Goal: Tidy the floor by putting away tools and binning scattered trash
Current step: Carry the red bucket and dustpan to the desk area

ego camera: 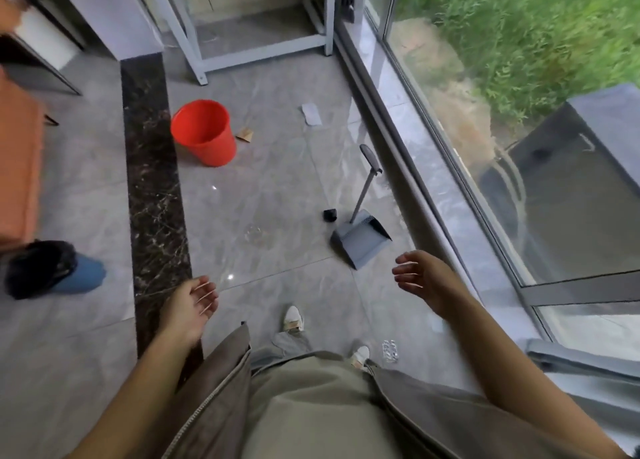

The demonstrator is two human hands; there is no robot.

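A red bucket (204, 136) stands on the grey tiled floor ahead to the left. A grey long-handled dustpan (360, 240) stands near the window track, with a small black object (330, 215) beside it. A brown scrap (245, 135) lies right of the bucket, a white paper piece (311, 113) farther back, and a clear crumpled wrapper (390, 350) by my right foot. My left hand (188, 308) hangs empty with loosely curled fingers. My right hand (426, 280) is raised, empty, just below the dustpan.
A white metal rack frame (204, 60) stands at the back. Sliding glass doors (450, 153) run along the right. An orange seat (17, 167) and a black-and-blue object (52, 268) sit at the left. A dark marble strip (152, 188) crosses the floor.
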